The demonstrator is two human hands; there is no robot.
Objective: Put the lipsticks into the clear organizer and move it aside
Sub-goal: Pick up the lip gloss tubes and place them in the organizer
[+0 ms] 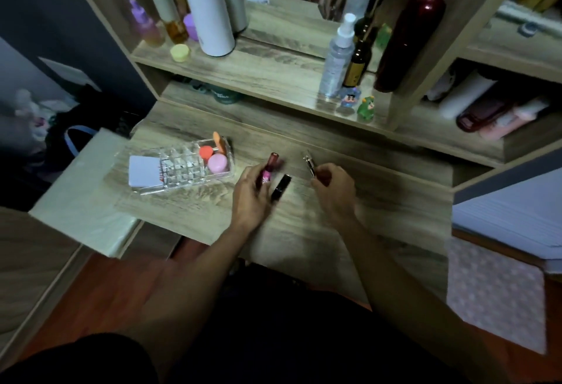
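Only the head view here, and it's dim and a bit blurry. The left hand [251,193] has its fingers closed round a pink lipstick [267,169], cap end pointing away, probably so it can go straight into a slot. The right hand [333,189] pinches a silvery lipstick [309,165] the same way. A black lipstick [281,186] lies flat on the counter [380,201] between the hands, just beside the left one, not yet picked up. The clear organizer [182,171] sits near the counter's left edge, its grid slots looking empty, with sponges [213,155] in the far compartment and a white card [143,171] at the near end.
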